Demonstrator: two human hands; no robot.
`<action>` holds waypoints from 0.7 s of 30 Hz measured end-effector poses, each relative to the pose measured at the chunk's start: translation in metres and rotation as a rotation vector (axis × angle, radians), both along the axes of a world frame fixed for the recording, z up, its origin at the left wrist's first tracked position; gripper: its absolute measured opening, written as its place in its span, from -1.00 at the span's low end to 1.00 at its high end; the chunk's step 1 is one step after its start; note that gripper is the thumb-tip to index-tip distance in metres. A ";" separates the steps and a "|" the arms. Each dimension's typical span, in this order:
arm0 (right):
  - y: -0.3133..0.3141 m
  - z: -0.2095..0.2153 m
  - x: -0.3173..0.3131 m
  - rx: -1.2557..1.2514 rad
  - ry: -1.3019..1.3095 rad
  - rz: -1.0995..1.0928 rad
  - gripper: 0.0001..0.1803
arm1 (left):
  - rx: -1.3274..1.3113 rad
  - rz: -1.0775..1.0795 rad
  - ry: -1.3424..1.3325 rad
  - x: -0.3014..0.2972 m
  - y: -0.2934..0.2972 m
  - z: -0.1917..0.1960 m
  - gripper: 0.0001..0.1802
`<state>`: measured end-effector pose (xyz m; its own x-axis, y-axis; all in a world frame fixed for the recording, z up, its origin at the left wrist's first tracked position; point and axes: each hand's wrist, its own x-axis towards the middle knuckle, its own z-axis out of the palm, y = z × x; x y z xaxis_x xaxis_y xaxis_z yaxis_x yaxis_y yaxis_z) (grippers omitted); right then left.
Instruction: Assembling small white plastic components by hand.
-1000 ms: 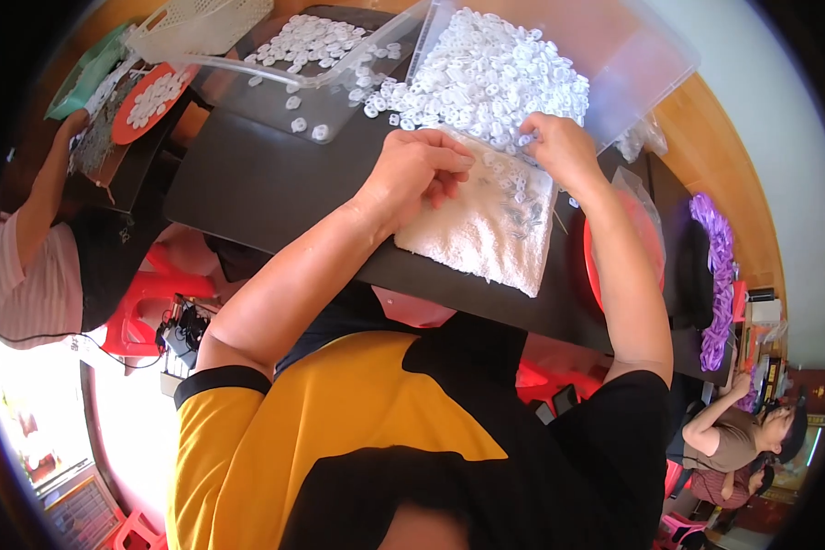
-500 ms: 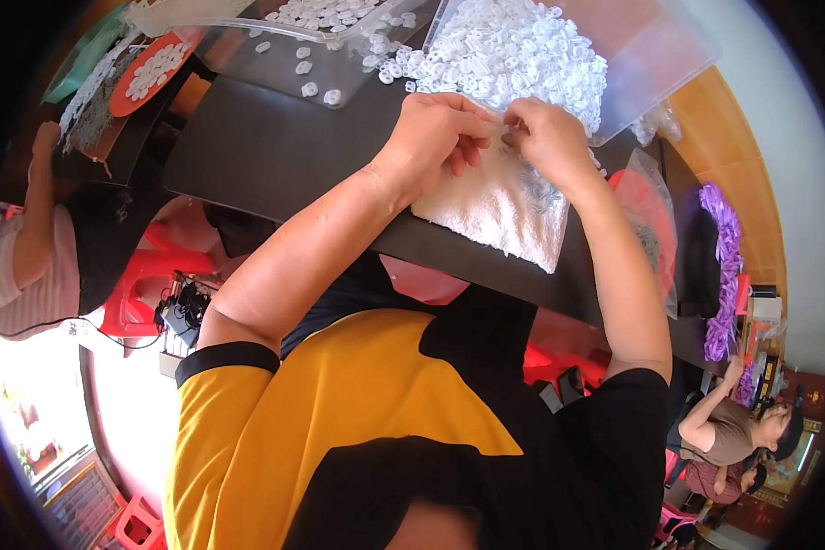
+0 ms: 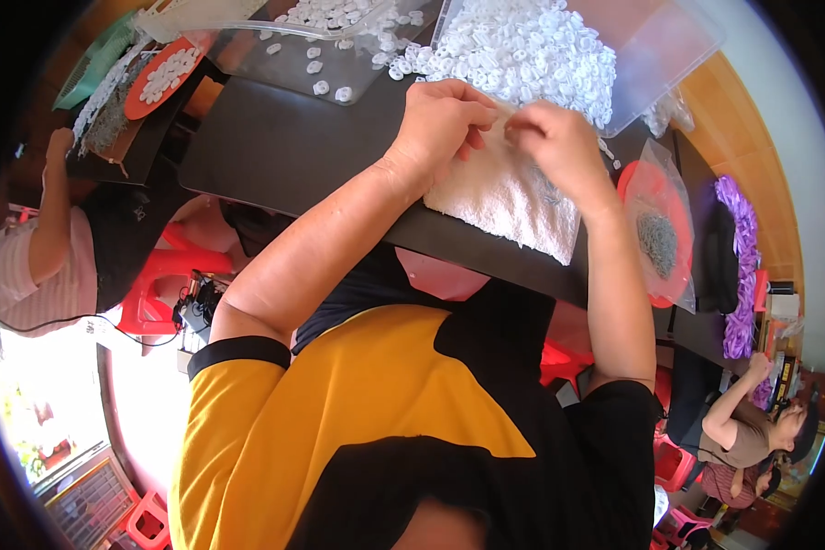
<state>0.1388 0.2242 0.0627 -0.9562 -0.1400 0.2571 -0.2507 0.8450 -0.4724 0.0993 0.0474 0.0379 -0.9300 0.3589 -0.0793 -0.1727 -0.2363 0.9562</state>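
Observation:
Both my hands are over a cream-white towel (image 3: pixel 509 209) at the table's near edge. The fingers of my left hand (image 3: pixel 445 124) are curled, thumb against forefinger; whatever they pinch is too small to make out. Close beside it, my right hand (image 3: pixel 564 151) has its fingers bent inward, their tips slightly blurred and pointing toward the left hand. Thin grey pieces lie on the towel by the right wrist. Just beyond the hands is a large heap of small white plastic parts (image 3: pixel 532 55), spilling from a clear plastic tub (image 3: pixel 655 69) laid open toward me.
Another clear tray (image 3: pixel 284 57) with scattered white parts stands at the far left of the dark table (image 3: pixel 284 137). A red plate (image 3: pixel 625 183) with small grey metal pieces (image 3: pixel 657 243) under plastic is right of my arm. Other people (image 3: pixel 41 247) sit left and right.
My right hand has shifted slightly, its fingertips drawing a little apart from my left hand. The left hand keeps its pinch over the towel. The whole view has moved a little.

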 end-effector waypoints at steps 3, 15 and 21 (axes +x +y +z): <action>0.011 0.012 -0.009 -0.198 0.012 -0.007 -0.86 | -0.047 0.041 0.021 -0.001 0.000 0.000 -0.89; 0.023 -0.007 -0.010 -0.246 0.107 -0.042 -0.88 | -0.580 -0.108 0.766 -0.009 0.018 0.016 -0.82; 0.023 -0.017 -0.011 -0.483 0.073 -0.139 -0.90 | -0.937 -0.135 1.076 -0.009 0.034 -0.016 -0.90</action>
